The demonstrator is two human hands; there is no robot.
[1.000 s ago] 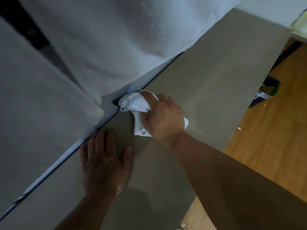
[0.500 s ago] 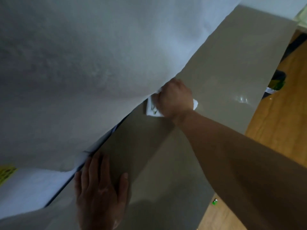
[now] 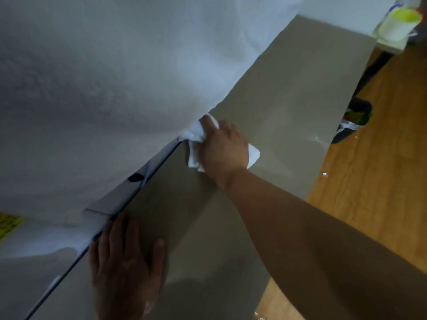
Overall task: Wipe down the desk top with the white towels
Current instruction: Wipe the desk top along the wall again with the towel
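Grey-brown and smooth, the bench (image 3: 288, 107) runs away from the camera on a slant towards the upper right. Nearest, the left hand (image 3: 124, 271) lies palm down on it. Its fingers are straight, released and holding nothing, and point away along the bench's far edge, with the thumb spread to the right.

Farther along, the right arm reaches in from the lower right, and the right hand (image 3: 223, 150) sits knuckles up over the white towel (image 3: 194, 155). Its fingers are curled round the bunched cloth, grasping it and pressing it to the bench. The towel lies crosswise under the hand. One end is wedged where the bench meets the white textured panel (image 3: 115, 77), and the other corner pokes out on the floor side of the wrist.

Beyond the hand, a small wet patch (image 3: 320, 139) glints near the bench's outer edge. On the wooden floor (image 3: 374, 185) just past that edge stands a dark bin (image 3: 362, 105) holding red, green and white litter, too blurred to name. Farthest off, at the top right, is a pale tub (image 3: 398, 26) with a yellow-green top.
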